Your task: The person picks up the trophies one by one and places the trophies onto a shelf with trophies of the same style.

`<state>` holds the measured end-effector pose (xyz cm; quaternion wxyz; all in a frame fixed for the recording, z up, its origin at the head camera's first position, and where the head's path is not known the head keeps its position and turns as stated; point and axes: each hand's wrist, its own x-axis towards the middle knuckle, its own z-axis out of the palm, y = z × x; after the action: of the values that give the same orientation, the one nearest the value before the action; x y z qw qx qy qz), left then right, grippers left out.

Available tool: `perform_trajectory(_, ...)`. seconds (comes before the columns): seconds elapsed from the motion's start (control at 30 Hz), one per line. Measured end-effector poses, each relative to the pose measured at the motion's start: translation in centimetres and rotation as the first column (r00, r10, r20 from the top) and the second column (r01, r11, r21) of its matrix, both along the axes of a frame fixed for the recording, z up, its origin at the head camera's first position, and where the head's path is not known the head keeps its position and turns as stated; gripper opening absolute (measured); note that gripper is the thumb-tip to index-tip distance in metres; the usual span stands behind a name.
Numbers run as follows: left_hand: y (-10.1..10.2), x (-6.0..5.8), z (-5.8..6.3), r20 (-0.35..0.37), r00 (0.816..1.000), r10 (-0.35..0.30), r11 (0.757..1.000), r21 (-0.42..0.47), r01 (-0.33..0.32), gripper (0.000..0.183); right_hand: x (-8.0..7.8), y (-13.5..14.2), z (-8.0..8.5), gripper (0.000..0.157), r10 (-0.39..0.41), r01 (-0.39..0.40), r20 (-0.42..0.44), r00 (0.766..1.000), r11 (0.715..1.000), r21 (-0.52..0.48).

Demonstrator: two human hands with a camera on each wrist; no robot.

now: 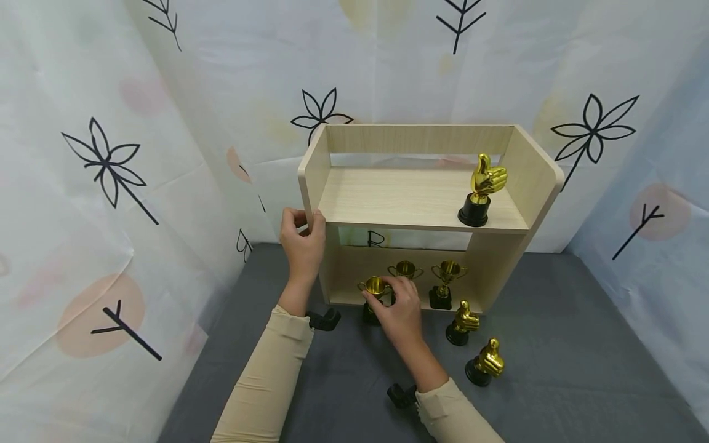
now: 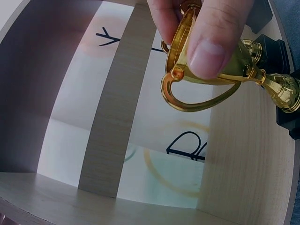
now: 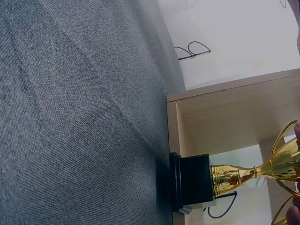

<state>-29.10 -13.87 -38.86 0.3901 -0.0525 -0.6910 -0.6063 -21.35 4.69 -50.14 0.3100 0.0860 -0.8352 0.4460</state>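
My left hand (image 1: 304,249) grips the front edge of the left side panel of a pale wooden two-level shelf (image 1: 388,194). My right hand (image 1: 403,311) pinches a gold trophy cup (image 1: 374,285) by its bowl, thumb on the near side. The cup stands upright at the lower compartment's front left, and its black base (image 3: 194,180) is at the front edge; whether the base touches the board, I cannot tell. Behind and right of it, a second trophy cup (image 1: 406,269) is partly hidden by my right hand. A third trophy cup (image 1: 443,284) stands farther right in the compartment.
A gold thumbs-up trophy (image 1: 480,187) stands on the upper level at the right. Two smaller thumbs-up trophies, one near the shelf (image 1: 463,323) and one nearer me (image 1: 485,363), are on the grey cloth (image 1: 581,344). Patterned white curtains hang behind and at the sides.
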Motion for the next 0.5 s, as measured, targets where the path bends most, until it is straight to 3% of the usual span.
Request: perform_trajectory(0.5,-0.04,-0.22,-0.15,-0.012,1.000,0.003,1.000,0.010,-0.003,0.022,-0.84,-0.64,-0.36,0.051,-0.069,0.070,-0.028,0.997,0.996,0.051)
